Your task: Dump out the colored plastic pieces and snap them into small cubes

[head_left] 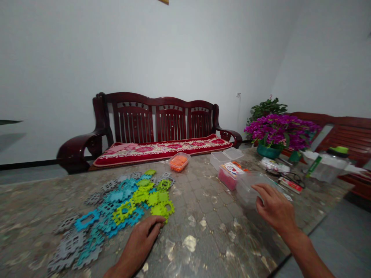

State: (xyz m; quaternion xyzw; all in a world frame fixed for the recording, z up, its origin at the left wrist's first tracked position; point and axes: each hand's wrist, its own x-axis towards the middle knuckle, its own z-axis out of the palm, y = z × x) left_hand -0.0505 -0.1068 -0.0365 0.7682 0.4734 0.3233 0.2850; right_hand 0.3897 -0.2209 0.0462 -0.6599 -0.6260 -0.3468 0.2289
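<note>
My left hand (145, 236) rests on the table with fingers loosely bent and the thumb apart, nothing visible in it. Its fingertips lie against the near edge of the lime-green interlocking tiles (159, 206). These belong to a loose spread with blue tiles (116, 196) and grey tiles (69, 247). On the right, my right hand (274, 206) has its fingers and thumb at the side of a clear plastic box (247, 189), closed on it. The box looks blurred, and its contact with the table is unclear. Beside it sits a container of pink pieces (227, 177).
A tub of orange pieces (179, 162) stands at the far edge. Further right are an open clear container (218, 158), a purple flower pot (269, 151), eyeglasses (295, 178) and a large bottle (330, 166). Behind the marble-patterned table (197, 239) stands a wooden bench (171, 119).
</note>
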